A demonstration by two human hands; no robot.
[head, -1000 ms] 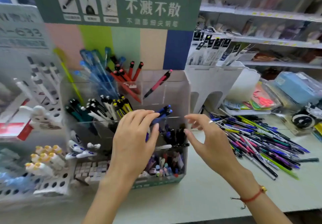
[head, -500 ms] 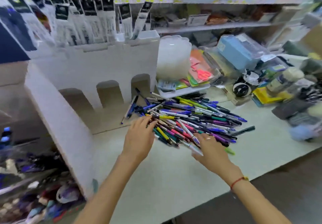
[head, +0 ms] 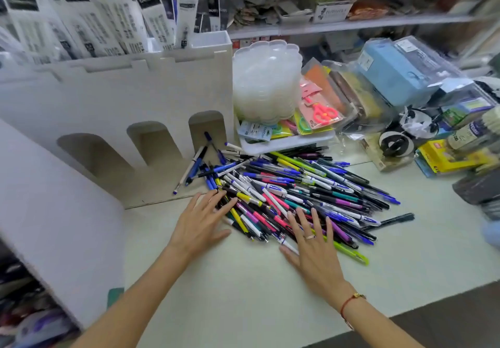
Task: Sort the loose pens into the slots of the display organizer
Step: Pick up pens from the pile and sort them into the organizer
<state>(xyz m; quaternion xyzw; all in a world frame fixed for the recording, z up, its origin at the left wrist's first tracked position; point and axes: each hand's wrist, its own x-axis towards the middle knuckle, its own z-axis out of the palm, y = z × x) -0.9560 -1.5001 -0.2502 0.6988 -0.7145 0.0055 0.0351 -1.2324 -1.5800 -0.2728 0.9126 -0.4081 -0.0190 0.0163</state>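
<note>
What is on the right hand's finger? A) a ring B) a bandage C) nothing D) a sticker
A: a thin ring sits on a finger of the right hand, which lies spread flat on the pens.

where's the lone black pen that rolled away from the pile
In the head view the black pen lies on the counter just off the right edge of the pen pile, to the right of the right hand.
</note>
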